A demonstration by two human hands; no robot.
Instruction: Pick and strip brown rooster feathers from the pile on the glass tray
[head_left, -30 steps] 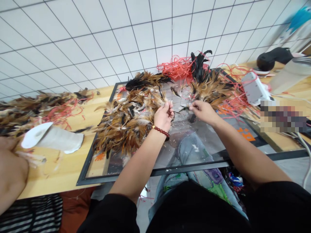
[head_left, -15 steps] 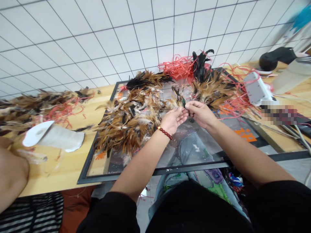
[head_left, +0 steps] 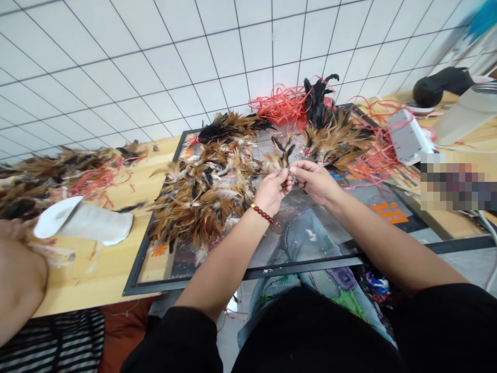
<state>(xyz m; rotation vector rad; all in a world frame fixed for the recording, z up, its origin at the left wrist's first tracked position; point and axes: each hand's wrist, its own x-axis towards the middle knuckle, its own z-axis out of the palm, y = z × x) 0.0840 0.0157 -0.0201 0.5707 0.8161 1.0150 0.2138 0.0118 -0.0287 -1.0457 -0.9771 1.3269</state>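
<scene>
My left hand [head_left: 274, 192], with a red bead bracelet at its wrist, is closed, thumb and forefinger pinched together. The fingertips of my right hand [head_left: 312, 181] meet it, also in a pinch. A small dark feather [head_left: 287, 154] rises from between the two hands; its lower end is hidden by the fingers. Left of my hands spreads a big heap of brown feathers [head_left: 205, 197]. Behind my right hand lies a bunch of brown feathers [head_left: 334, 140], with black feathers [head_left: 319, 101] standing up beyond it.
A black-framed glass panel [head_left: 248, 272] lies under the work. Red plastic strips [head_left: 279, 106] are tangled by the tiled wall. At left are a white roll [head_left: 93, 223], more feathers [head_left: 70, 166] and another person's arm [head_left: 19, 280]. A white device [head_left: 409, 137] stands at right.
My left fingers have curled from loosely spread to a pinch. Both hands have shifted slightly left, and the dark feather stands a little further left.
</scene>
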